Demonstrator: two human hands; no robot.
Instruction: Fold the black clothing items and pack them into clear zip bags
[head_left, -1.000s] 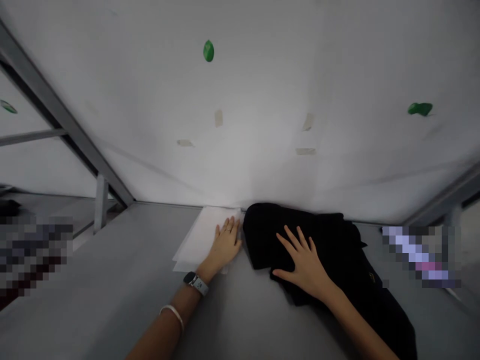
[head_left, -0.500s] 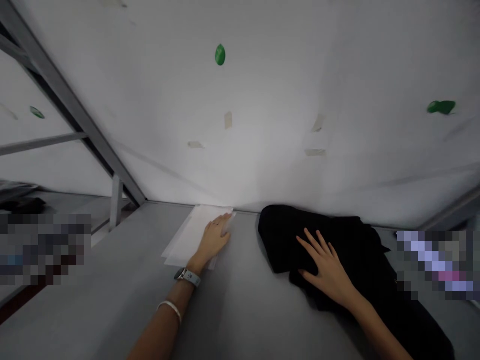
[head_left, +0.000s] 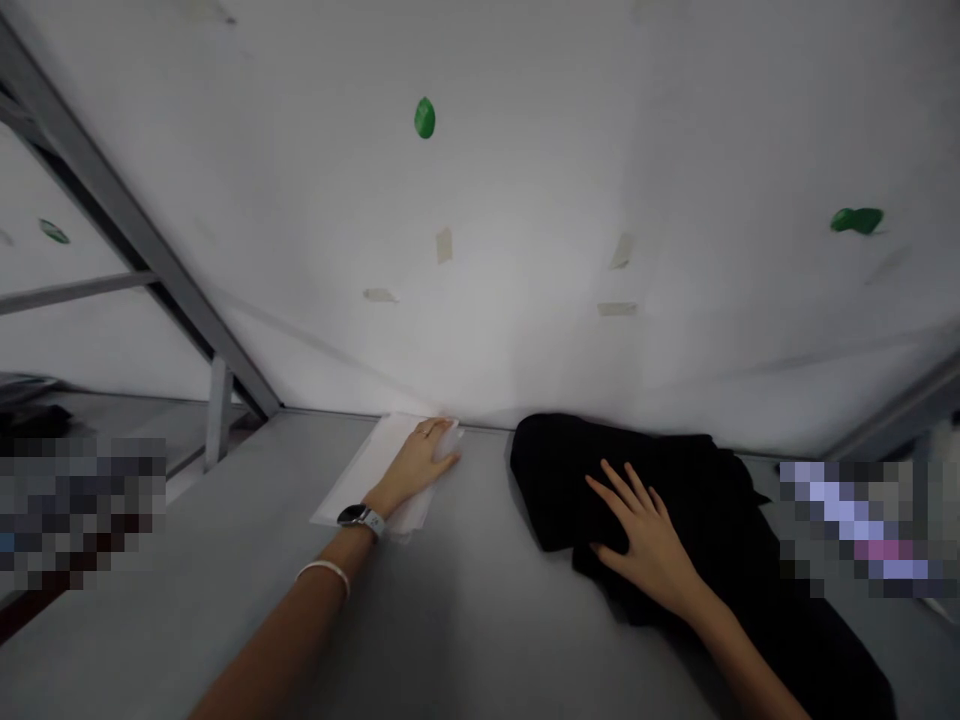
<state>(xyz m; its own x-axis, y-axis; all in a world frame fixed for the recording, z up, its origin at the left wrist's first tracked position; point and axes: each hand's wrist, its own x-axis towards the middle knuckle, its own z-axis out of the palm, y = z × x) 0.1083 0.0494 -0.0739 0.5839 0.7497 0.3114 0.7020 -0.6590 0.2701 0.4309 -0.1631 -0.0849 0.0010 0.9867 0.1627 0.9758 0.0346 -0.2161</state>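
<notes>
My left hand [head_left: 411, 462] lies palm down on a small stack of thin white sheets [head_left: 358, 470], either paper or clear plastic bags. Its fingers reach the far right corner of the stack and the thumb stands apart. A watch and a pale bangle circle that arm. On the right, folded black cloth [head_left: 551, 480], perhaps a garment, spreads from the wall toward the front edge. My right hand [head_left: 645, 535] rests flat on it, fingers spread and gripping nothing.
Both items lie on a grey shelf [head_left: 247, 560] that meets a white wall [head_left: 495, 330] with green stickers and tape scraps. A slanting metal frame [head_left: 176, 285] bounds the left side, with dark items [head_left: 37, 420] beyond. Blurred-out patches cover both sides.
My left hand has turned slightly clockwise on the white sheets, its forearm swinging left. My right hand stays spread on the black cloth. The whole view has shifted a little.
</notes>
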